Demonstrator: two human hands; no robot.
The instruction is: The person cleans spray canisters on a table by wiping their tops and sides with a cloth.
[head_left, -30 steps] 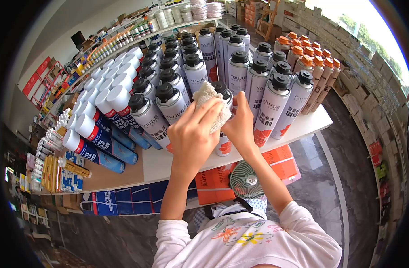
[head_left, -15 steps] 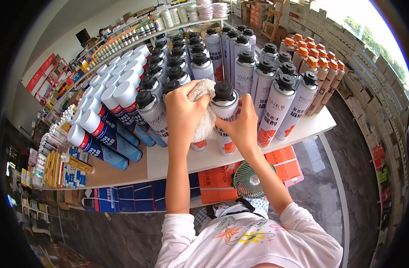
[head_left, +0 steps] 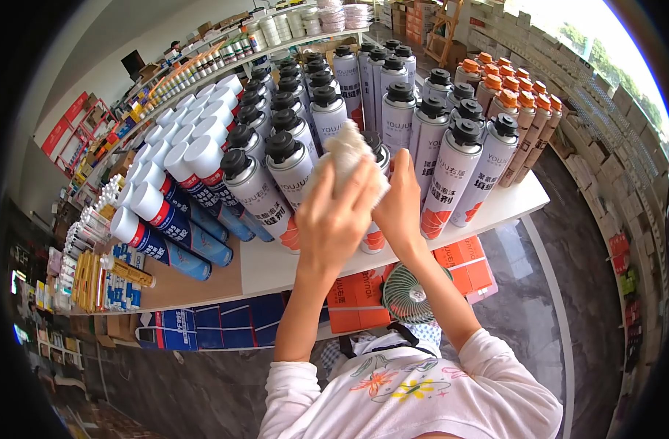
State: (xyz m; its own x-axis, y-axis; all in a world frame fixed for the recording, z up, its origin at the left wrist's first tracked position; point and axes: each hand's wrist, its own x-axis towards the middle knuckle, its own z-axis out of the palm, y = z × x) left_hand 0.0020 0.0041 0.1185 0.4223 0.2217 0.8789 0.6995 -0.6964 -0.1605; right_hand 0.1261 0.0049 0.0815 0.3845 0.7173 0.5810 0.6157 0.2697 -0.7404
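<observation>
My left hand (head_left: 333,219), slightly blurred, is closed on a cream-coloured cloth (head_left: 347,151). The cloth lies against the front and upper side of a black-capped foam can (head_left: 373,242), hiding much of it. Around that can's right side is my right hand (head_left: 399,208), fingers wrapped and partly hidden behind the cloth and can. The can stands upright at the table's front edge. Directly left is a similar foam can (head_left: 289,170), and to the right stands another foam can (head_left: 451,175) with an orange-red base pattern.
Rows of white-capped blue spray cans (head_left: 182,227) fill the left of the white table (head_left: 524,197). Orange-capped cans (head_left: 505,110) stand at the right end. Below are orange boxes (head_left: 356,301) and a green fan (head_left: 407,294). Shelves with goods line the room.
My left hand and the cloth have moved from the can's left side across its front and top. My right hand stays at the can's right side, its fingers drawn closer together.
</observation>
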